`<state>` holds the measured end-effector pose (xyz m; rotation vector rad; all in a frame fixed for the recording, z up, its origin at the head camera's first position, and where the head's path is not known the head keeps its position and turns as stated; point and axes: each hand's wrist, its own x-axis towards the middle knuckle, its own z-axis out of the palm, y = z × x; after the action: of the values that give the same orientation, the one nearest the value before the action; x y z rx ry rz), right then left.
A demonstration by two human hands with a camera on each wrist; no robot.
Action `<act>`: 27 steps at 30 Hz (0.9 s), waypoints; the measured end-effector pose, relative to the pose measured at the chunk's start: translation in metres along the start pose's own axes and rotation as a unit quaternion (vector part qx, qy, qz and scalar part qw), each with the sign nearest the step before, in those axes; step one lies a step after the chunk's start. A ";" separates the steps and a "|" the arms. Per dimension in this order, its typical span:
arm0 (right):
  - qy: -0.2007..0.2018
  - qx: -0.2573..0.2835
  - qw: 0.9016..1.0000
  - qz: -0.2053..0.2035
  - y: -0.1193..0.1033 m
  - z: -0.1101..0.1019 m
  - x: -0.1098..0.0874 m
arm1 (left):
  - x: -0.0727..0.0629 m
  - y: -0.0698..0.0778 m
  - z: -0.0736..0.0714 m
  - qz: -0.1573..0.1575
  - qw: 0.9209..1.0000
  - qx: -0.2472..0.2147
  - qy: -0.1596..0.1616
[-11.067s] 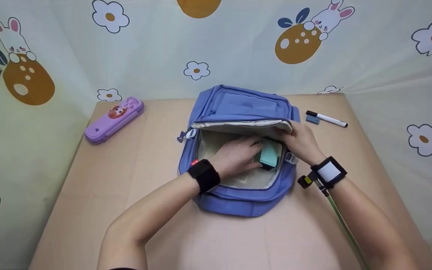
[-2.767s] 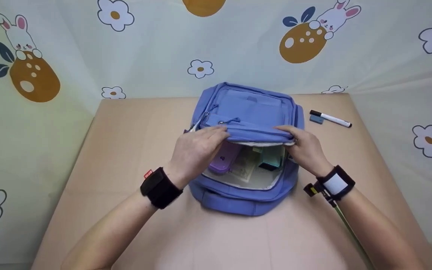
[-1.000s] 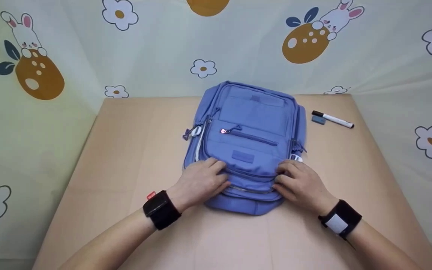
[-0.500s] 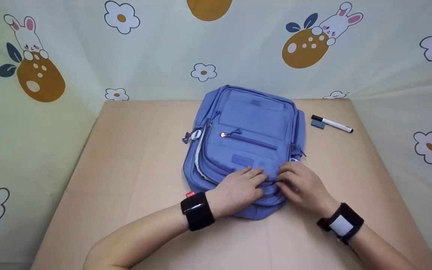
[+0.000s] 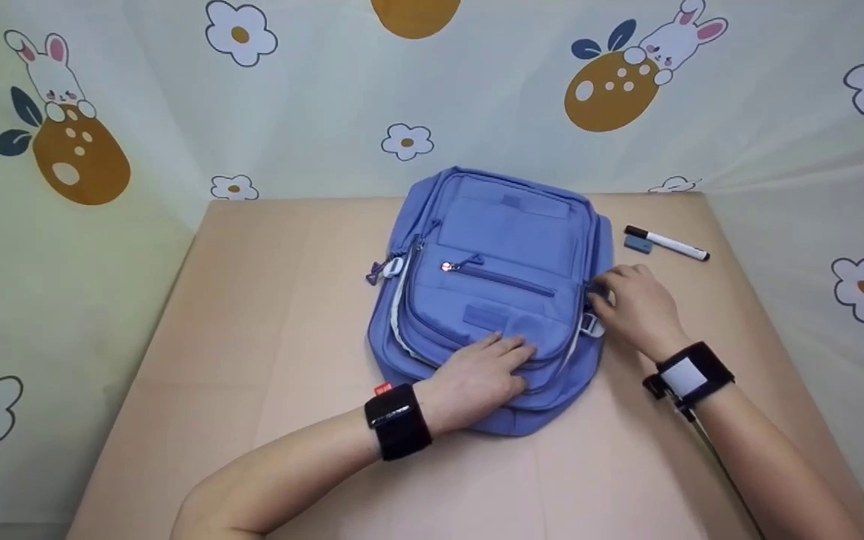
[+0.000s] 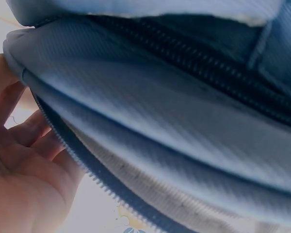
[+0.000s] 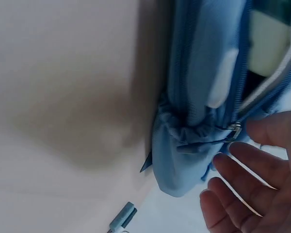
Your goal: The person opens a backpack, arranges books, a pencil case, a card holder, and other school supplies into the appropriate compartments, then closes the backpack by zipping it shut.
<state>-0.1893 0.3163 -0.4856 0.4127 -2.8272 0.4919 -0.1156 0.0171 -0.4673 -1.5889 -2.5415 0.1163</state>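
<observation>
Steadying the backpack (image 5: 503,232) on the worktop (image 5: 267,315), my left grip (image 5: 477,382) lies extended; I can't tell if my right grip (image 5: 640,311) pinches the zipper pull (image 7: 235,130), best guided straight, without snagging.

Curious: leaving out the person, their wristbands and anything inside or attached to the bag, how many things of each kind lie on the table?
Blue backpack: 1
White marker with a black cap: 1
Small blue block, probably an eraser: 1
Total: 3
</observation>
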 end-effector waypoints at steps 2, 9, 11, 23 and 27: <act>0.007 -0.011 1.000 -0.012 0.000 0.003 0.004 | 0.000 0.000 0.001 0.000 1.000 -0.003 0.003; 0.059 -0.034 0.996 -0.056 0.003 0.012 0.006 | -0.001 0.001 0.003 -0.009 1.000 -0.007 0.005; 0.076 -0.044 0.994 -0.065 0.004 0.013 0.004 | 0.000 0.002 0.004 -0.010 1.000 -0.004 0.005; 0.094 -0.100 0.984 -0.111 0.003 0.009 -0.008 | 0.000 0.003 0.003 -0.013 1.000 -0.001 -0.015; 0.096 -0.090 0.985 -0.113 0.000 0.008 -0.009 | 0.000 0.001 0.003 -0.013 1.000 -0.007 -0.017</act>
<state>-0.1818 0.3155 -0.4951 0.6058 -2.5704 0.2135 -0.1147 0.0175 -0.4705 -1.5708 -2.5950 0.1234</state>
